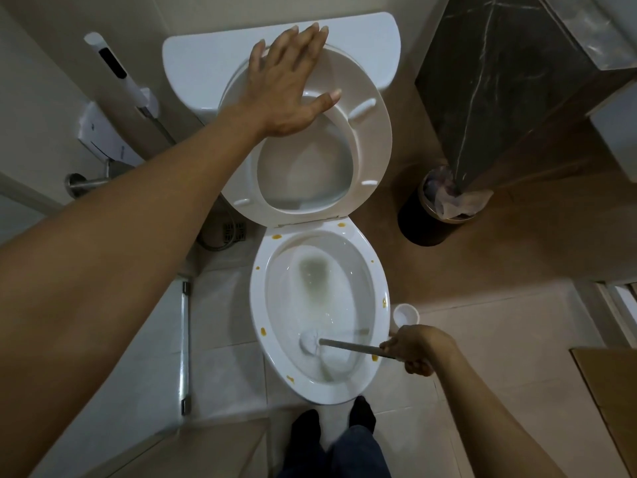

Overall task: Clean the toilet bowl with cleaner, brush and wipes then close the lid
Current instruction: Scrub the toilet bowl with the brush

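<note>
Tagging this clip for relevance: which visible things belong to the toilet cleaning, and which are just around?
In use:
toilet brush, gripped by right hand
toilet bowl
raised seat, held back by left hand
brush holder

Just around:
waste bin
bidet sprayer
floor drain

head-worn wide view, looking steeply down, toilet bowl [320, 391] near

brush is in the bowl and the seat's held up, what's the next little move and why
Probably sweep the brush up the near wall to under the rim. The right hand grips the handle with the head low at the near end of the bowl, while orange spots dot the rim. The left hand lies flat on the raised seat, so the way is clear.
</note>
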{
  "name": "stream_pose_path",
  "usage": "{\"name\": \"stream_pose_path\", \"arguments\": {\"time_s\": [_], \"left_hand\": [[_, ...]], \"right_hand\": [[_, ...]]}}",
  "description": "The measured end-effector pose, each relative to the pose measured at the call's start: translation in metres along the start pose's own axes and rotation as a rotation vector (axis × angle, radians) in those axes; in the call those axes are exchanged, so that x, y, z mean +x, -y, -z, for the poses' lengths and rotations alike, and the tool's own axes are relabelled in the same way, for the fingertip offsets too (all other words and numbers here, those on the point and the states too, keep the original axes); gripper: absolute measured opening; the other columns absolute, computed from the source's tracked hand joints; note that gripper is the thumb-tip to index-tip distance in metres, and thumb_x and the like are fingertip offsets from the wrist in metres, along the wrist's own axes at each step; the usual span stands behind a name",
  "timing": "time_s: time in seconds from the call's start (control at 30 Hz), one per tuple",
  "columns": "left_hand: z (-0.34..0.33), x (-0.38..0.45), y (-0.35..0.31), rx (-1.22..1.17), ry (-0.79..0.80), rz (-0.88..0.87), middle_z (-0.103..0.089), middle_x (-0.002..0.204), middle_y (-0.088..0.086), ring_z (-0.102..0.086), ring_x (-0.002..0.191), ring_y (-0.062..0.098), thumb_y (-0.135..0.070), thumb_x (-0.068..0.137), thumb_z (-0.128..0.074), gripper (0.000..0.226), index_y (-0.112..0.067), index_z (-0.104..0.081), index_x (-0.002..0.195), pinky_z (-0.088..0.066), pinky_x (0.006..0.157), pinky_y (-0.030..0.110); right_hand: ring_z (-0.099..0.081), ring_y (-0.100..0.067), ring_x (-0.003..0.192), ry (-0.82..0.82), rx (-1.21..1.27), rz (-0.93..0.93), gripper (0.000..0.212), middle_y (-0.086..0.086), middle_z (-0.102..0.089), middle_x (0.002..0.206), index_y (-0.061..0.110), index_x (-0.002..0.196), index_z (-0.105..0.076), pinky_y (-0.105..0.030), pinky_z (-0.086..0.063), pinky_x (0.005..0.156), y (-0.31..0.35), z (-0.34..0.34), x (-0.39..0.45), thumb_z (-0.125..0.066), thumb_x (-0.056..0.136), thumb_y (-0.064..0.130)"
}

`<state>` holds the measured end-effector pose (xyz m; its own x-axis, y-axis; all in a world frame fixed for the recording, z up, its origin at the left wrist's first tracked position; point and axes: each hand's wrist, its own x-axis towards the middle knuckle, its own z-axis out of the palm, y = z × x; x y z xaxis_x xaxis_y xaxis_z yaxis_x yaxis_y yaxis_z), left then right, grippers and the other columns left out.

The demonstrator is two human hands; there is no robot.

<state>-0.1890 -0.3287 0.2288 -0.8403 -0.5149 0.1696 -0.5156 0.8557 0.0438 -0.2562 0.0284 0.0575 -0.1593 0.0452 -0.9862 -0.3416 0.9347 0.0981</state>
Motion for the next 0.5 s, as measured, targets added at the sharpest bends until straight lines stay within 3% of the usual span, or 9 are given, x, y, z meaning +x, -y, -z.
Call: {"name": "stream_pose_path", "arguments": {"time_s": [0.1, 0.23, 0.37, 0.43, 0.5], "left_hand": [[0.001, 0.000, 0.000, -0.001, 0.004, -0.001, -0.002, 0.161, 0.001, 0.000, 0.147, 0.024, -0.067, 0.090, -0.023, 0.080, -0.023, 0.001, 0.153, 0.001, 0.115, 0.052], [0.001, 0.000, -0.001, 0.000, -0.004, 0.002, -0.002, 0.160, 0.002, 0.000, 0.147, 0.024, -0.067, 0.090, -0.022, 0.080, -0.022, 0.000, 0.153, 0.001, 0.115, 0.052], [0.002, 0.000, 0.000, -0.008, 0.004, 0.001, -0.002, 0.161, 0.002, 0.000, 0.147, 0.024, -0.068, 0.089, -0.022, 0.081, -0.023, 0.000, 0.153, 0.000, 0.115, 0.052], [0.002, 0.000, 0.000, -0.010, 0.009, 0.000, -0.002, 0.161, 0.001, -0.001, 0.147, 0.024, -0.067, 0.090, -0.023, 0.080, -0.023, 0.000, 0.153, 0.000, 0.115, 0.052], [0.003, -0.001, -0.001, -0.006, 0.011, -0.001, -0.002, 0.160, 0.002, -0.001, 0.147, 0.024, -0.067, 0.090, -0.023, 0.080, -0.023, 0.000, 0.153, 0.000, 0.115, 0.052]], "right_hand": [[-0.033, -0.007, 0.044, -0.003, -0.016, -0.036, 0.027, 0.000, -0.043, 0.068, 0.018, 0.114, -0.059, -0.017, -0.030, 0.044, -0.012, 0.017, -0.012, -0.056, 0.093, 0.033], [-0.034, -0.008, 0.037, -0.029, -0.107, -0.108, 0.021, 0.000, -0.043, 0.060, 0.013, 0.105, -0.056, -0.017, -0.031, 0.040, -0.025, 0.048, -0.020, -0.056, 0.094, 0.031], [-0.033, -0.008, 0.042, -0.021, 0.026, -0.062, 0.019, -0.001, -0.042, 0.064, 0.013, 0.093, -0.054, -0.017, -0.030, 0.042, -0.016, 0.029, -0.011, -0.056, 0.094, 0.032], [-0.032, -0.006, 0.045, 0.076, 0.067, -0.018, 0.015, 0.000, -0.042, 0.063, 0.021, 0.098, -0.060, -0.016, -0.029, 0.043, -0.013, 0.018, -0.008, -0.055, 0.095, 0.034], [-0.031, -0.005, 0.048, 0.169, 0.022, 0.012, 0.023, 0.001, -0.041, 0.062, 0.030, 0.115, -0.061, -0.016, -0.028, 0.045, -0.011, 0.011, -0.006, -0.054, 0.095, 0.037]]}}
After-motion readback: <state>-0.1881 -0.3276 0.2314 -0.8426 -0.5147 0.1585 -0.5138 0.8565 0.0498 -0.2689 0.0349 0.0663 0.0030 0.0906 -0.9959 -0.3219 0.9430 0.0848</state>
